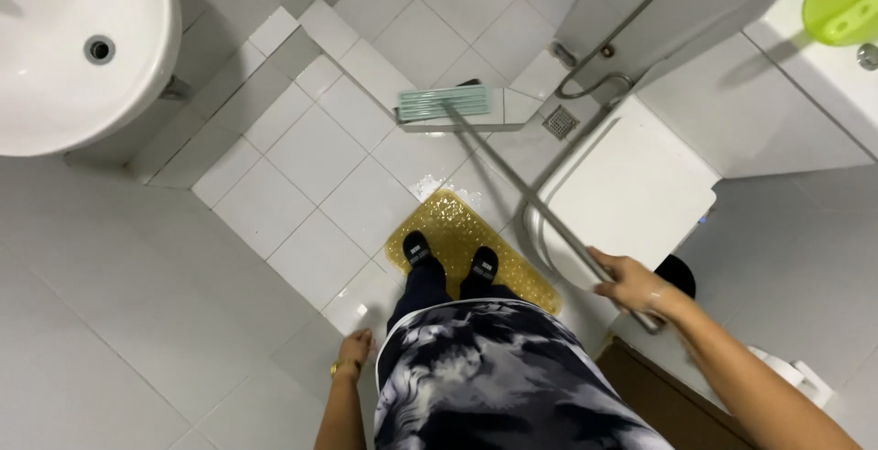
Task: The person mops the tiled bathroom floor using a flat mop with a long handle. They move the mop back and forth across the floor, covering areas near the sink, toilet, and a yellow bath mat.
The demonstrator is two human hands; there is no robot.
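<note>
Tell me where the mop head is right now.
In the head view, the mop head lies flat on the white tiled floor, top centre, beside the floor drain and ahead of the yellow mat.

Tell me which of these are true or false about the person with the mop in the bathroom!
1. The right hand holds the mop handle. True.
2. The mop head rests on the toilet lid. False: it lies on the tiled floor.
3. The feet stand on a yellow mat. True.
4. The left hand grips the mop too. False: it hangs free by the person's side.
5. The toilet lid is up. False: it is closed.
</note>
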